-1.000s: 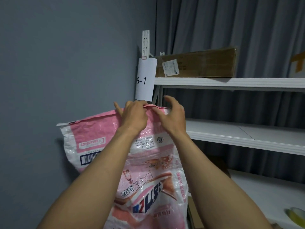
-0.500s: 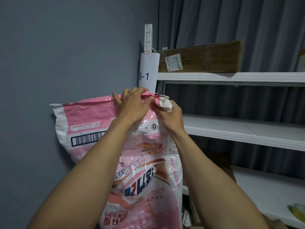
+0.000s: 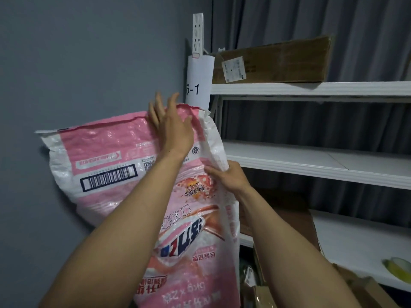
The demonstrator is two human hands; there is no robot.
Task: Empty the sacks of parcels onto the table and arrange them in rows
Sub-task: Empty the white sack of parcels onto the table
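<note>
Grey wall (image 3: pixel 89 52) at 10 o'clock, white shelving (image 3: pixel 311 88) at 2 o'clock. Holding pink sack (image 3: pixel 124 152) inverted at centre, print upside down. Pressing left hand (image 3: pixel 173 130) flat, fingers straight, near the top seam at 12 o'clock. Pinching the white side fold, apparently, with right hand (image 3: pixel 229 176) at 3 o'clock. Advisable: gripping both upper corners firmly, shaking downward; mouth out of view.

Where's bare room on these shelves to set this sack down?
Middle shelf: bare all along what shows. Bottom shelf: bare between the open carton and the tape roll. Top shelf is crowded: a long box fills its left part.
</note>
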